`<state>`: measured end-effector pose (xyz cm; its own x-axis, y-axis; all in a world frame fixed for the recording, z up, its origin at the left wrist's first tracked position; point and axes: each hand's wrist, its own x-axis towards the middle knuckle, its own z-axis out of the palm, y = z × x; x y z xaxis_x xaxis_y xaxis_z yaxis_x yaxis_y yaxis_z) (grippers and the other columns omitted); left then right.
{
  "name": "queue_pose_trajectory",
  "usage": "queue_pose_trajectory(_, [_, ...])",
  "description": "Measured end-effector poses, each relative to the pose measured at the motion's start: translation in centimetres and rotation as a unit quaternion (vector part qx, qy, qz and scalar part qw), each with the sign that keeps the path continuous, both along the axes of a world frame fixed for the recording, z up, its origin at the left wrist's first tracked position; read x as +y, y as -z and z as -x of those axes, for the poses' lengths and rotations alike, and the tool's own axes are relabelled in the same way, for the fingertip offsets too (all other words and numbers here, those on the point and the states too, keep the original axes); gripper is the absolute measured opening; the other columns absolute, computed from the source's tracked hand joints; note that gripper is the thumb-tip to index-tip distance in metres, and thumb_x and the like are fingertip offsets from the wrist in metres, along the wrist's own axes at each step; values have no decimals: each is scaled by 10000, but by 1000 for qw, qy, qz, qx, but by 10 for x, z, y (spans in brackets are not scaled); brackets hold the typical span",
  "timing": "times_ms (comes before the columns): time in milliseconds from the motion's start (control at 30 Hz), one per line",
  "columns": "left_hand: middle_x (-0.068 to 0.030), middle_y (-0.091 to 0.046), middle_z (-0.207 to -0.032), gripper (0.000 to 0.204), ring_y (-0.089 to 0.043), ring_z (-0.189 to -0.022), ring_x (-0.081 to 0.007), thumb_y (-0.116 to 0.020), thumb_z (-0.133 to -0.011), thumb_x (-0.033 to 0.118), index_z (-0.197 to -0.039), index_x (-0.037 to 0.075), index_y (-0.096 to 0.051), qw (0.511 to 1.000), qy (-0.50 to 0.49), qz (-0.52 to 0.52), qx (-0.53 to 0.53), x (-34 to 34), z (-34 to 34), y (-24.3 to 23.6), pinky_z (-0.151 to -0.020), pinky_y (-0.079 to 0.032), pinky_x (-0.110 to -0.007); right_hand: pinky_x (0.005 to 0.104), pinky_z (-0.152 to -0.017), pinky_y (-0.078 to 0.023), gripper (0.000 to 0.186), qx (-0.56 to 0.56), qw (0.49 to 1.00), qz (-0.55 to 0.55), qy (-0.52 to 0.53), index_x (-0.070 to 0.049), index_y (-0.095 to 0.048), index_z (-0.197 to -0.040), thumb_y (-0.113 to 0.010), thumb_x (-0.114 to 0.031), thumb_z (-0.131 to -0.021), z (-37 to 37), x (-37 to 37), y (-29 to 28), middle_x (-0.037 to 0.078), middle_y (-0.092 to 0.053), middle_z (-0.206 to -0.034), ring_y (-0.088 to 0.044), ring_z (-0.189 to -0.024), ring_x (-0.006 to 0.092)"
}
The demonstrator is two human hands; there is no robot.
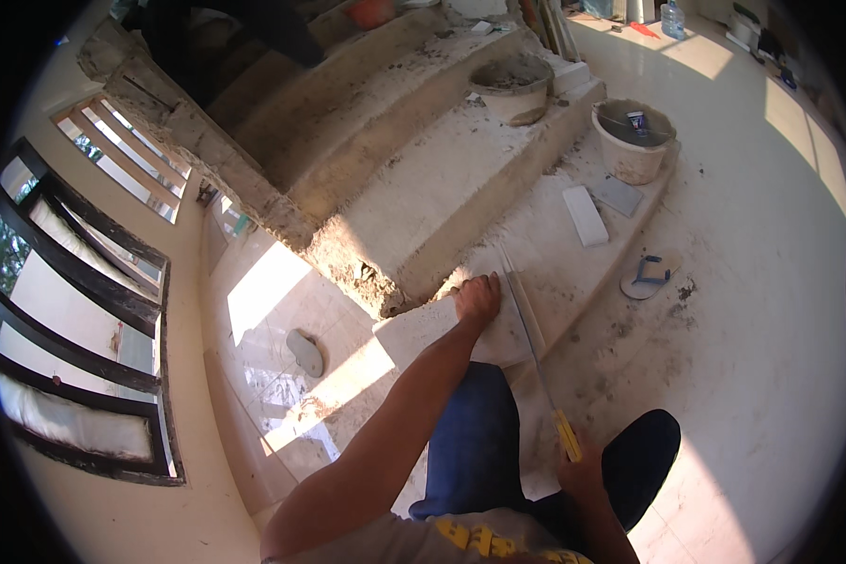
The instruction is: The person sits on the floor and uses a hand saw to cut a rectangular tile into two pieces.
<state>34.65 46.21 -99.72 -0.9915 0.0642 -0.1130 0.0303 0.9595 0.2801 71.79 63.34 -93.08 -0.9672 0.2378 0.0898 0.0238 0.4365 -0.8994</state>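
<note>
A pale white block (415, 335) lies on the bottom step, in front of my knees. My left hand (479, 299) presses down on its far part, fingers bent over the edge. My right hand (585, 470) is wrapped round the yellow handle of a handsaw (534, 340). The long saw blade points away from me and crosses the block just right of my left hand. How deep the blade sits in the block I cannot tell.
Rough concrete steps (376, 202) rise ahead. On them stand a mortar bucket (620, 160) and a mortar-filled basin (526, 103). Another white block (586, 216) and a grey tile (618, 195) lie near the bucket. Sandals (647, 282) rest on the floor. A barred window (75, 320) is left.
</note>
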Motion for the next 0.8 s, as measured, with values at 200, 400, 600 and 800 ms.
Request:
queue_pose_trajectory(200, [-207, -765, -1190, 601, -715, -1162, -378, -339, -1120, 466, -1178, 38, -757, 1000, -9, -2, -24, -11, 1, 3, -1092, -410, -608, 507, -776, -545, 230, -66, 997, 26, 7, 19, -635, -1117, -701, -150, -976, 90, -17, 17, 275, -690, -930, -680, -894, 512])
queue_pose_trajectory(400, [-221, -764, -1177, 619, -697, -1177, -382, -338, -1121, 469, -1145, 37, -781, 1000, -21, 1, -14, -11, -2, 8, -1109, -397, -583, 491, -781, -571, 224, -108, 992, 61, 34, 30, -650, -1140, -694, -103, -965, -48, -1, -45, 254, -702, -902, -725, -893, 460])
queue_pose_trajectory(600, [-206, -767, -1184, 627, -695, -1192, -364, -320, -1124, 475, -1179, 47, -774, 1000, -10, 17, 1, -1, 6, -1, -1134, -376, -571, 520, -750, -550, 248, -13, 999, -14, 30, 38, -639, -1103, -694, -173, -985, 77, -15, 10, 289, -694, -905, -685, -886, 532])
queue_pose_trajectory(800, [-200, -770, -1189, 639, -708, -1183, -350, -307, -1126, 487, -1206, 51, -766, 999, -27, 15, -14, -14, 5, 22, -1136, -366, -561, 519, -720, -536, 246, -67, 996, 23, 44, 20, -615, -1048, -707, -199, -983, 50, -25, 10, 273, -685, -863, -679, -856, 527])
